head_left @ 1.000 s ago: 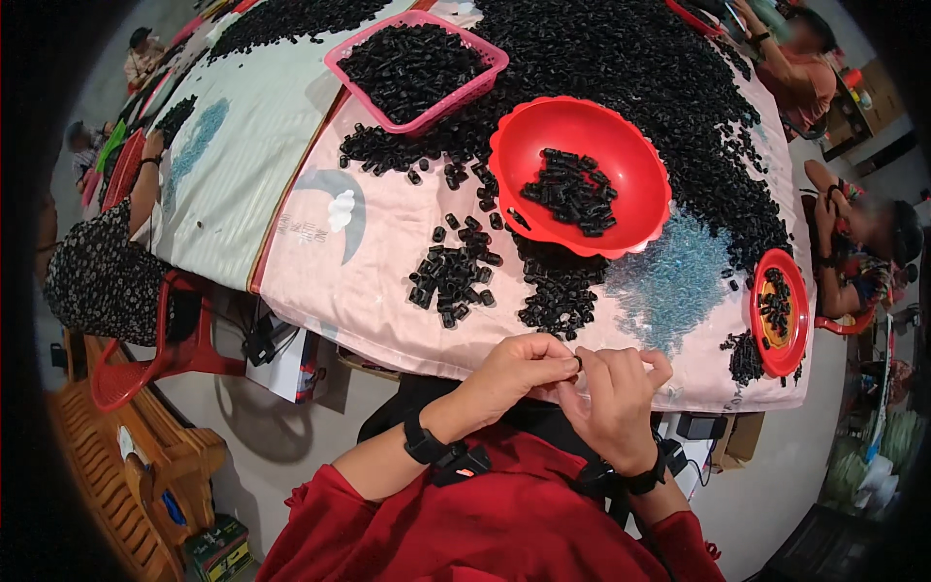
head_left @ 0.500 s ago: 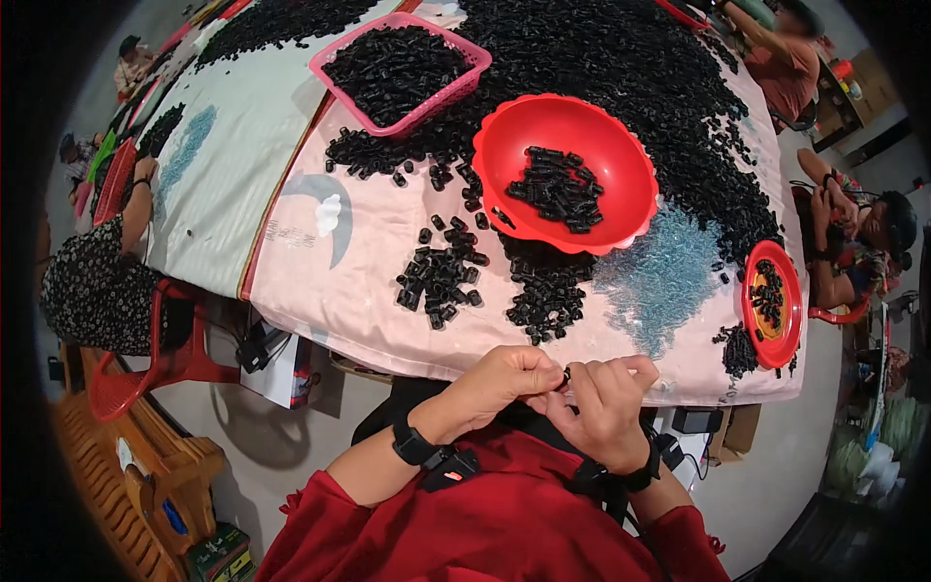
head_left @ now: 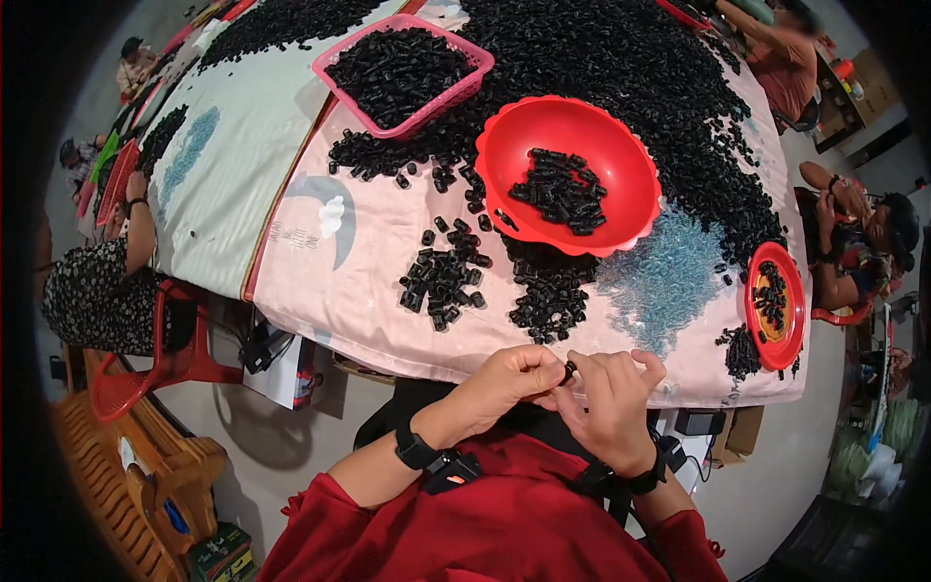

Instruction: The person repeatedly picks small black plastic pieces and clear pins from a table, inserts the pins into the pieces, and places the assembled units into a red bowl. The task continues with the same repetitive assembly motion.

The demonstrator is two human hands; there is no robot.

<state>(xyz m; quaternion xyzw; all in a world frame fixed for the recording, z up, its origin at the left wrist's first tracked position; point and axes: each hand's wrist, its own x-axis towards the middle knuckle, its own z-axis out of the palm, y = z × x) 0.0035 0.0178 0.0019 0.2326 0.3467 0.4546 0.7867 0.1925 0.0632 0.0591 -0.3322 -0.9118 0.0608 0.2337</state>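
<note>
Just off the near table edge, my left hand (head_left: 512, 386) pinches a small black plastic part (head_left: 569, 370) between thumb and fingertips. Closed around the other side of that part is my right hand (head_left: 613, 405), its fingers curled and touching it; its inner fingertips are partly hidden. Beyond my hands lie a loose pile of short black cylindrical pieces (head_left: 444, 281) and a second black pile (head_left: 548, 303). Clear bluish slivers (head_left: 659, 281) are spread to the right of these. A red scalloped bowl (head_left: 504, 165) behind them holds longer black parts (head_left: 560, 194).
A pink basket (head_left: 472, 89) full of black parts stands at the far left, beside a large black heap (head_left: 601, 58). On the right edge lies a red oval tray (head_left: 794, 320). Other people sit around; a red chair (head_left: 199, 339) is at left.
My right hand has lowered slightly and its fingers have opened a little around the black part, which shows more now. My left hand stays nearly in place.
</note>
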